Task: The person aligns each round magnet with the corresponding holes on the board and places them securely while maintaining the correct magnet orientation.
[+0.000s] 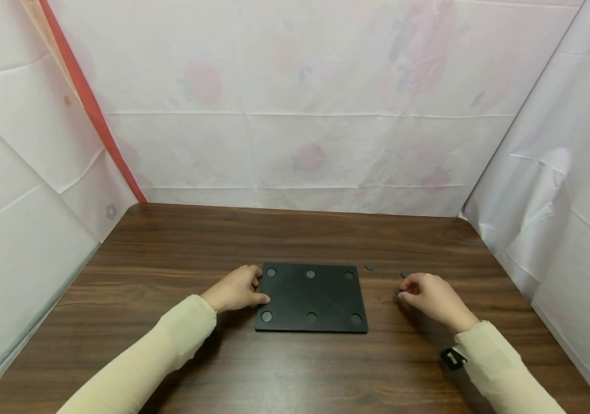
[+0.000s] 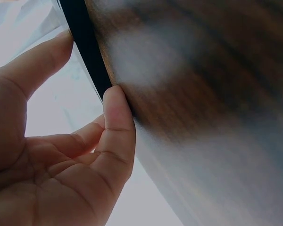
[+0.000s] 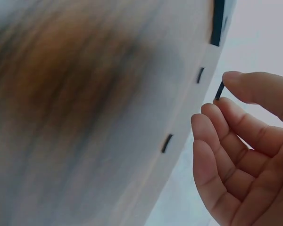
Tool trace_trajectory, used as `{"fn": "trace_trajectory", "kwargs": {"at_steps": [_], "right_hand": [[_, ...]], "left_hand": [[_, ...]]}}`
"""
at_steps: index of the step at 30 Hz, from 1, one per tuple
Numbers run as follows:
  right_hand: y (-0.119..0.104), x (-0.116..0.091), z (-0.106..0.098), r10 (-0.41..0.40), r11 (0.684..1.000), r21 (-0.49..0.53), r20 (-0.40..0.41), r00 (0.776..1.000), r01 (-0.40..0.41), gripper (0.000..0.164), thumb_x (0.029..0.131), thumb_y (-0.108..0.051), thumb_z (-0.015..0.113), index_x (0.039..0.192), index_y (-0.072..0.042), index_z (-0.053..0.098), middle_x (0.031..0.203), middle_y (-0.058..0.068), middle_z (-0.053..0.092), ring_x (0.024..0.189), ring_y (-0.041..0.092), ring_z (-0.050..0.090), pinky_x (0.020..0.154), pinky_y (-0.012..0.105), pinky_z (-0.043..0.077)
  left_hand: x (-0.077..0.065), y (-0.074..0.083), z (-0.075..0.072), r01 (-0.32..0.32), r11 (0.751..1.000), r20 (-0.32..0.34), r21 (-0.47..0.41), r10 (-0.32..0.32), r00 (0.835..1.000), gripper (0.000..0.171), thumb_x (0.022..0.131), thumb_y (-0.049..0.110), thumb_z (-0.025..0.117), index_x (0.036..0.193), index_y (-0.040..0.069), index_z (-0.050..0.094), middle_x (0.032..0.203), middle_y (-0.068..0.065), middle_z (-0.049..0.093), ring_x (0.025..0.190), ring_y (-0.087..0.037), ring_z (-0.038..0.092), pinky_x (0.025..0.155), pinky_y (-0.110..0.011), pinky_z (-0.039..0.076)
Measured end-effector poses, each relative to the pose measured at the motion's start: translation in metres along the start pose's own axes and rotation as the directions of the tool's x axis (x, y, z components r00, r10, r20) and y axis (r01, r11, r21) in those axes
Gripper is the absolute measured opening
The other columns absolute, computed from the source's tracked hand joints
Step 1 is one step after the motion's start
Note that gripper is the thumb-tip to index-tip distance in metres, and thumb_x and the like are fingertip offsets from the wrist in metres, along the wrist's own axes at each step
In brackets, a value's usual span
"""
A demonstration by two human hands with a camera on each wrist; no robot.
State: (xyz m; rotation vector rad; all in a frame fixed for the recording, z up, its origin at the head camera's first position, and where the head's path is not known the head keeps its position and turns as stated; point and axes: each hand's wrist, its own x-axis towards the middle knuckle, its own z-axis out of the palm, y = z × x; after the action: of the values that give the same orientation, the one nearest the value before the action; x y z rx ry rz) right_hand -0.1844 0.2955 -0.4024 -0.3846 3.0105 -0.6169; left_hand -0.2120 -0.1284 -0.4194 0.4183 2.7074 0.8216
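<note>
A flat black rectangular board (image 1: 310,299) lies on the table, with round recesses along its far and near edges. Those on the left side and at the far middle look lighter, as if filled by discs; the others look darker. My left hand (image 1: 238,289) grips the board's left edge, thumb over the rim; the left wrist view shows fingertips against the board's dark edge (image 2: 87,47). To the right of the board, my right hand (image 1: 432,299) pinches a small black disc (image 3: 220,90) between thumb and index finger, just above the table.
Two more black discs lie on the wooden table (image 1: 305,368): one disc (image 1: 370,266) near the board's far right corner, another disc (image 1: 405,273) just beyond my right fingers. White cloth (image 1: 284,86) hangs behind and at both sides. A black device (image 1: 452,359) sits at my right wrist.
</note>
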Motion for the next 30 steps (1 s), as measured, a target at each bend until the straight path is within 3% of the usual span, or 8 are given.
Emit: {"fn": "trace_trajectory", "kwargs": {"at_steps": [13,30], "right_hand": [[-0.038,0.007,-0.009,-0.096,0.995,-0.017,-0.034,0.995,0.095,0.008,0.088,-0.014,0.071,0.094,-0.01,0.071,0.083,-0.003,0.068,0.072,0.006,0.059,0.062,0.026,0.049],[-0.083,0.016,0.002,-0.189,0.982,-0.021,-0.031,0.982,0.188,0.01,0.086,-0.019,0.075,0.094,-0.015,0.07,0.086,-0.008,0.065,0.074,0.002,0.058,0.065,0.023,0.049]], "left_hand": [[-0.001,0.0,0.0,-0.004,1.0,0.0,0.003,0.004,1.0,0.064,0.082,0.024,0.08,0.132,-0.005,0.053,0.11,-0.012,0.061,0.102,-0.023,0.059,0.088,-0.041,0.052],[-0.001,0.002,-0.001,-0.011,1.0,-0.019,0.01,0.011,1.0,0.059,0.081,0.025,0.081,0.126,-0.004,0.057,0.106,-0.011,0.061,0.096,-0.021,0.058,0.085,-0.039,0.051]]}}
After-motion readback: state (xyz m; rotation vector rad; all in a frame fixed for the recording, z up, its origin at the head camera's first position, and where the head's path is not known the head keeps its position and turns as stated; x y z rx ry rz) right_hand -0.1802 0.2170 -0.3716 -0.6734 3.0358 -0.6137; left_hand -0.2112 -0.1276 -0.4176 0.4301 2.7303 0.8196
